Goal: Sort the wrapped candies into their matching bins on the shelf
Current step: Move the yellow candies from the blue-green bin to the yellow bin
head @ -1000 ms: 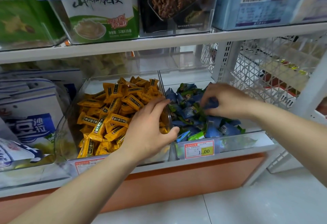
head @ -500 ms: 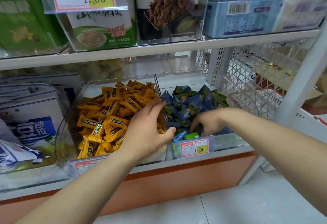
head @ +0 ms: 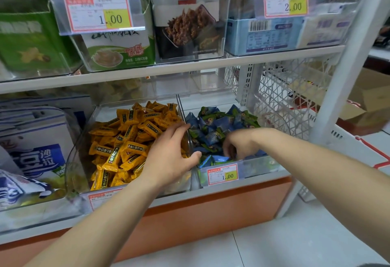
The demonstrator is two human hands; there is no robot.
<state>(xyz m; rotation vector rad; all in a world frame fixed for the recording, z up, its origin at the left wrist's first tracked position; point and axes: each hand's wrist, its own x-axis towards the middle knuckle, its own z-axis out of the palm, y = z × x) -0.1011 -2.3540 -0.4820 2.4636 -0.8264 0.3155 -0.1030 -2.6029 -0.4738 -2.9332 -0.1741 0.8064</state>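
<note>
Two clear bins stand side by side on the lower shelf. The left bin (head: 77, 161) is heaped with yellow wrapped candies (head: 130, 140). The right bin (head: 260, 167) holds blue and green wrapped candies (head: 213, 123). My left hand (head: 168, 157) straddles the wall between them, fingers inside the yellow bin, thumb on the blue side, gripping that wall. My right hand (head: 240, 142) is at the front of the blue bin, fingers curled down into the candies. Whether it holds one is hidden.
A price tag (head: 222, 174) hangs on the blue bin's front. Bagged goods (head: 35, 154) fill the bin at the left. The upper shelf (head: 168, 70) carries boxed snacks. A white wire basket (head: 285, 97) and an upright post (head: 346, 66) stand at the right.
My right hand has come from the back of the blue bin to its front edge and curled into the candies. My left hand has stayed on the dividing wall.
</note>
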